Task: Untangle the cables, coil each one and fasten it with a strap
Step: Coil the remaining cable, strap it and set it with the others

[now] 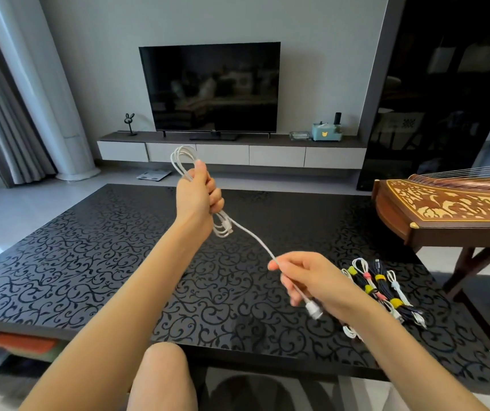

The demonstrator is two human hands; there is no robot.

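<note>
My left hand (198, 193) grips a white cable (182, 161) wound into a long coil, held above the black patterned table (83, 256). Loops stick out above and below the fist. A loose tail of the same cable runs down to the right into my right hand (309, 277), which pinches it between thumb and fingers. The tail's white plug (313, 309) hangs just below that hand. At the table's right side lies a bundle of coiled cables (383, 289), black and white, bound with yellow and pink straps.
A wooden stringed instrument (445, 209) on a stand sits at the table's right end. Beyond the table are a television (211, 87) on a low cabinet and a white column. My knee (163, 378) is at the near table edge.
</note>
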